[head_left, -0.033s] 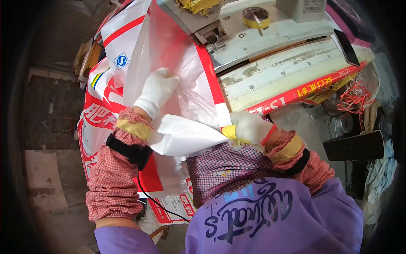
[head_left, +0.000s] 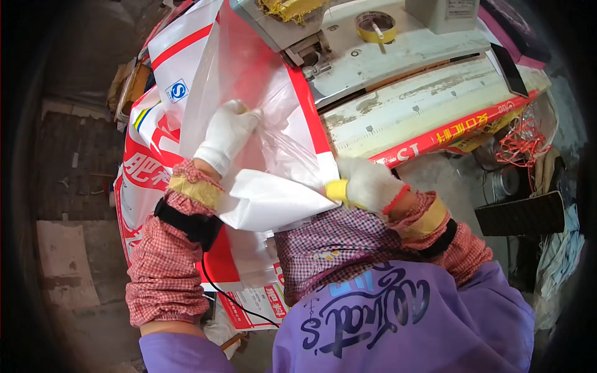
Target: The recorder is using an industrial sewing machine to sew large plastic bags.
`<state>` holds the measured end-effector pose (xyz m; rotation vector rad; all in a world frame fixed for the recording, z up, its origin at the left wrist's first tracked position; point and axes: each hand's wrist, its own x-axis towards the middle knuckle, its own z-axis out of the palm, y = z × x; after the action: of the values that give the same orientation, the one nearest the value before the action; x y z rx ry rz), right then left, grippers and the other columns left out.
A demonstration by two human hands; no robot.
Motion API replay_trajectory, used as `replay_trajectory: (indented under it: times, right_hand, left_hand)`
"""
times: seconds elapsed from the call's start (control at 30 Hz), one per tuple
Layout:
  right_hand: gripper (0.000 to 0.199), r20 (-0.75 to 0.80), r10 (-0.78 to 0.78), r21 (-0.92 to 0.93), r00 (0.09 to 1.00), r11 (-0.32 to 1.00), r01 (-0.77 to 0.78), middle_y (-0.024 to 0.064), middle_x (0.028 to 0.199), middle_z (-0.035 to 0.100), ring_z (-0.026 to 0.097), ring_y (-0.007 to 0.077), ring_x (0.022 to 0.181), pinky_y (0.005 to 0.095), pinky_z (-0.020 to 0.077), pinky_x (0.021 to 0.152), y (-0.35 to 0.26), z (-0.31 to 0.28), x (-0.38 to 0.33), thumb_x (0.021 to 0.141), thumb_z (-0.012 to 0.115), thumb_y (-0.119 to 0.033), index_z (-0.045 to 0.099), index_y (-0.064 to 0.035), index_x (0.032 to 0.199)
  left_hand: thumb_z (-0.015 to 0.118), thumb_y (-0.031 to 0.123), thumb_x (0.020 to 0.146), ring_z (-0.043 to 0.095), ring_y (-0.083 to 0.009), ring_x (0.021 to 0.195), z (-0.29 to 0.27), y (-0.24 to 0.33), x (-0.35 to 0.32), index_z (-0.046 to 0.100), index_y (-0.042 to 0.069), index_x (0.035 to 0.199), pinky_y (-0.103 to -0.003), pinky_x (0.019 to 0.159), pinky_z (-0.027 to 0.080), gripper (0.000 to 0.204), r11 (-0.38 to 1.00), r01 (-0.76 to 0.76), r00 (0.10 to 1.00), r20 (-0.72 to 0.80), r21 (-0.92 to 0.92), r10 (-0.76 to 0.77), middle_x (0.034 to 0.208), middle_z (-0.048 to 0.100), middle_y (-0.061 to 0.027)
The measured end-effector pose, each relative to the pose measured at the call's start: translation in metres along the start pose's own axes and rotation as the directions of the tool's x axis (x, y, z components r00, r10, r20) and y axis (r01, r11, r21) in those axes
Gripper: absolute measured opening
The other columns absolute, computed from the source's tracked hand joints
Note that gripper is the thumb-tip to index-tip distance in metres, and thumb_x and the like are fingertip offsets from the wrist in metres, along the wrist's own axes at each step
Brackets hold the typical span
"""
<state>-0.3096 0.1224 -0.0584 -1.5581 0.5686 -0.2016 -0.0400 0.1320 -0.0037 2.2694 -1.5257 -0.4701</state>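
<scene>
A large red and white woven bag [head_left: 144, 163] with a clear plastic liner [head_left: 287, 127] lies spread before me, its mouth toward me. My left hand [head_left: 229, 135], in a white glove, is closed with its fingertips pinching the liner, which gathers in creases from there. A white flap [head_left: 267, 202] of the bag is folded back below it. My right hand [head_left: 368, 184], in a white glove with yellow tape on a finger, is closed on the bag's edge at the right corner. Its fingertips are partly hidden.
A sewing machine [head_left: 292, 37] stands at the bag's far right, beside a worn table [head_left: 398, 115]. On it lie a yellow tape roll [head_left: 375, 27] and a dark phone [head_left: 509, 70]. Red string [head_left: 523, 144] hangs at the right. A black cable [head_left: 239, 304] runs below my left arm.
My left hand has shifted very slightly down and left, and the liner creases beside it look a little tighter. The right hand stays at the bag's corner.
</scene>
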Motion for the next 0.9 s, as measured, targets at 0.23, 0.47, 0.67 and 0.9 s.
replay_trajectory:
  times: [0.23,0.47,0.67,0.9]
  right_hand:
    - [0.036,-0.211,-0.596,-0.878,0.775,0.463,0.117,0.0103,0.105,0.058,0.052,0.0250,0.099,0.0390,0.0401,0.084,-0.049,-0.019,0.044,0.073,0.056,-0.038,0.063,-0.0094,0.094]
    - [0.031,0.170,-0.280,-0.887,0.945,0.374,0.270,0.0086,0.088,0.064,0.058,0.0260,0.087,0.0411,0.0371,0.085,-0.060,-0.003,0.084,0.072,0.057,-0.038,0.066,-0.0116,0.086]
    - [0.024,-0.096,-0.665,-0.506,0.741,0.673,0.539,0.0078,0.079,0.058,0.057,0.0248,0.073,0.0319,0.0463,0.063,-0.033,-0.021,0.033,0.058,0.069,-0.003,0.055,-0.0046,0.078]
    - [0.038,-0.100,-0.876,-0.673,0.471,0.408,0.616,0.0125,0.105,0.055,0.051,0.0277,0.100,0.0359,0.0424,0.086,-0.055,-0.036,0.025,0.063,0.072,-0.019,0.057,-0.0073,0.096]
  left_hand:
    - [0.066,0.043,0.072,0.057,-0.0239,0.091,-0.020,0.037,-0.030,0.054,-0.005,0.104,-0.030,0.080,0.043,0.059,0.985,0.044,0.980,0.199,-0.165,-0.011,0.097,0.060,-0.0164]
    - [0.075,0.022,0.059,0.054,-0.0363,0.096,0.002,0.017,-0.039,0.057,0.000,0.104,-0.036,0.085,0.043,0.053,0.668,-0.554,0.825,0.224,0.497,0.519,0.102,0.058,-0.0208]
    - [0.057,0.004,0.069,0.057,-0.0358,0.080,0.011,0.000,-0.039,0.059,0.000,0.085,-0.038,0.075,0.046,0.017,0.709,-0.457,0.887,0.213,0.537,0.410,0.081,0.059,-0.0187]
    - [0.044,0.005,0.077,0.059,-0.0305,0.078,0.018,0.002,-0.040,0.059,0.002,0.082,-0.036,0.072,0.047,0.016,0.540,-0.512,0.846,0.284,0.668,0.452,0.079,0.060,-0.0182]
